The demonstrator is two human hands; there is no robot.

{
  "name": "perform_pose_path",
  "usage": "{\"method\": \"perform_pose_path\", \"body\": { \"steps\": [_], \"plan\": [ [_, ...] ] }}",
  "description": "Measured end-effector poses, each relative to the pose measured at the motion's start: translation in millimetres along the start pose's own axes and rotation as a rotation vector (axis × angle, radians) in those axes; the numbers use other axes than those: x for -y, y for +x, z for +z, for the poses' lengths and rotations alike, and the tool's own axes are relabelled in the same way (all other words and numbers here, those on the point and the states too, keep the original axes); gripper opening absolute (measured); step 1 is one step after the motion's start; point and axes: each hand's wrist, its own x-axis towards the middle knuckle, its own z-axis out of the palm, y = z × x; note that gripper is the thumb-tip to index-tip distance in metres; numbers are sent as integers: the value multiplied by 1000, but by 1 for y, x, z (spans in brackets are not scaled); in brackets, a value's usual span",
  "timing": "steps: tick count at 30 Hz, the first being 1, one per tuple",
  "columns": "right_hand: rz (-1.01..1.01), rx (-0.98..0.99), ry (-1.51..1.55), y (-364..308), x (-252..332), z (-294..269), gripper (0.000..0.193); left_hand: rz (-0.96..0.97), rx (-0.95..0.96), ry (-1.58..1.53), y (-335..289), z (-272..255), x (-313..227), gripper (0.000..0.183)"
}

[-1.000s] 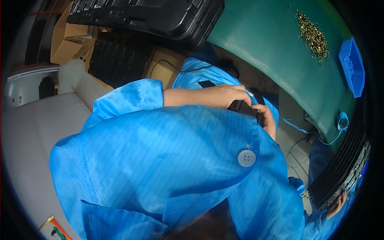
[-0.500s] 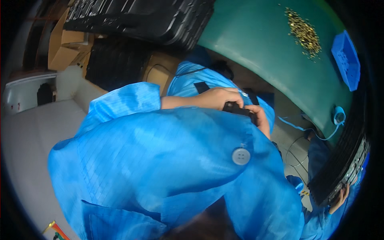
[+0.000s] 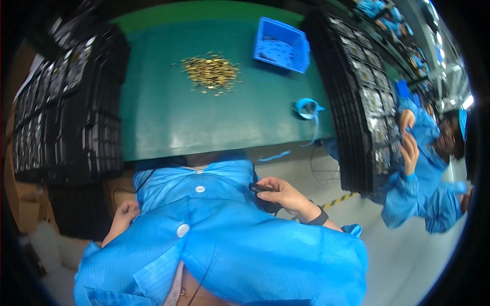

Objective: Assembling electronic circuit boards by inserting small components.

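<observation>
My right hand [image 3: 287, 196] is closed round a small black oblong object [image 3: 258, 188], whose end sticks out past the thumb and fingers. A black band [image 3: 320, 216] circles that wrist. What the object is, I cannot make out. On the other side of my lap, my left hand [image 3: 125, 211] hangs low beside my blue smock [image 3: 219, 245] with its fingers curled in, and nothing shows in it. Beyond my lap a pile of small gold-coloured metal parts [image 3: 210, 72] lies on the green-topped table [image 3: 158, 122]. Neither hand touches the table.
A blue bin [image 3: 282, 47] with small pieces inside sits at the back right. Nearer is a blue roll [image 3: 307, 108] with a loose strip. Stacked black trays stand left [image 3: 66, 117] and right [image 3: 357, 102]. At the right a co-worker [image 3: 421, 158] in blue has both hands at the trays.
My view has swung round toward the table. Both hands were together at the black object in my lap; now they are apart, the object in my right hand and my left hand lower at my side.
</observation>
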Motion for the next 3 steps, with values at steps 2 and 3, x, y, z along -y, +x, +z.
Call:
{"method": "perform_pose_path", "body": {
  "steps": [2, 3],
  "plan": [
    [-149, -57, 83, -12, 13, 0, 32, 44, 288, -160, 4, -17, 20, 25],
    [-212, -54, 121, -16, 16, -5, 31, 54, 297, -146, -22, -33, 105, 25]
  ]
}}
